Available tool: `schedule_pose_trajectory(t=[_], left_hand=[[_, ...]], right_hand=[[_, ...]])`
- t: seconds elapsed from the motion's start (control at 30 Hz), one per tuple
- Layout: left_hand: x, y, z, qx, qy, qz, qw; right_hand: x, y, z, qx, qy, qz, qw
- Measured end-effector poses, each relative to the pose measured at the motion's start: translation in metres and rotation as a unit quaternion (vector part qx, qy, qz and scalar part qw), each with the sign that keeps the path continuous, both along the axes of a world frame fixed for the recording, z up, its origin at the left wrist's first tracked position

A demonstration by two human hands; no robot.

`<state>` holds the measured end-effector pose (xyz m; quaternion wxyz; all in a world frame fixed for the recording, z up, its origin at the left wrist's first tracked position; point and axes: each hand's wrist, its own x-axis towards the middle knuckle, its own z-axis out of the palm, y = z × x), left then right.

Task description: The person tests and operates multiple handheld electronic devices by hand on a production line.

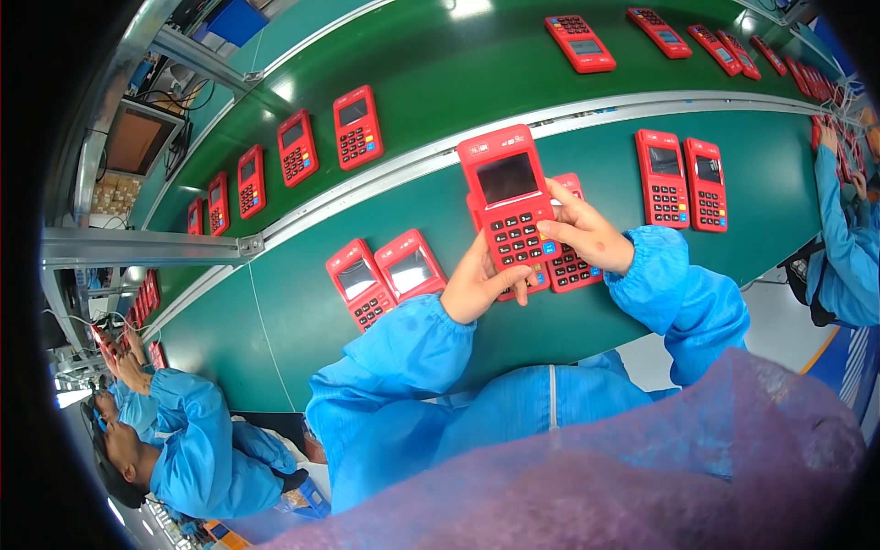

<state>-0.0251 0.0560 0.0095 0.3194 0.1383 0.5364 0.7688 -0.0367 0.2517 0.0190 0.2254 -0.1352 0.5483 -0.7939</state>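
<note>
A red card payment terminal [506, 179] with a dark screen and black keypad is held up between my hands, keypad toward me. My left hand [477, 280] grips its lower left edge, thumb across the bottom. My right hand [582, 229] closes on its right edge, thumb by the coloured keys. Below it, partly hidden by the terminal and my hands, another red terminal [576, 273] lies on the green bench [513, 339]. To the left lie two more terminals [357, 280] [410, 263], partly covered by my left sleeve. Two terminals [664, 179] [706, 183] lie side by side to the right.
Beyond a metal rail [412, 161], several red terminals rest on a green conveyor belt [449, 69]. A metal frame bar [147, 247] juts in from the left. Co-workers in blue sit at the left [206, 449] and right [848, 247], hands at the bench.
</note>
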Motion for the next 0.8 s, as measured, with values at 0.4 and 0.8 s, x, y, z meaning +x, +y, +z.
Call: schedule_pose_trajectory(t=[0.4,0.8], left_hand=[[0.0005,0.0044,-0.0031,-0.001,-0.006,0.010,1.000],[0.0014,0.0038,-0.0029,-0.010,-0.008,0.009,1.000]], right_hand=[[-0.0012,0.0035,-0.0059,0.024,-0.016,-0.014,0.999],[-0.0011,0.0029,-0.0091,0.029,-0.008,-0.012,0.999]])
